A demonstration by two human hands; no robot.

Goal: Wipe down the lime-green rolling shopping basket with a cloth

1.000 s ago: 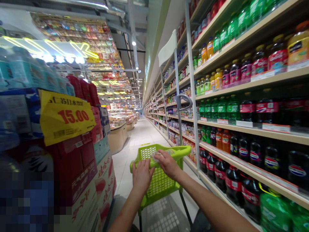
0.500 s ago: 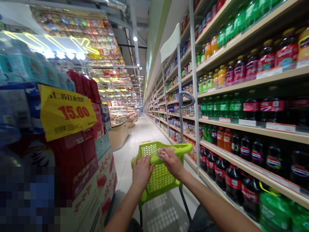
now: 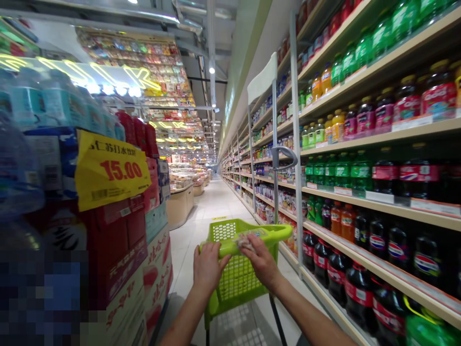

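Observation:
A lime-green plastic shopping cart with mesh sides stands right in front of me, its handle towards me. My left hand is closed over the left end of the handle, thumb pointing inward. Near the middle of the handle, my right hand presses a crumpled whitish wad against the bar; whether it is cloth, tissue or plastic cannot be made out. A printed label strip shows on the handle beside those fingers. What I can see of the basket's inside is green mesh.
Drink shelves with bottles line the right side, a step ladder against them. Stacked drink cartons with a yellow price sign crowd the left. Pale floor runs ahead past wooden display bins.
The view has tilted up and turned slightly left, so the cart and shelves sit lower and further right. My left hand sits slightly further left on the handle; the right still presses the wad.

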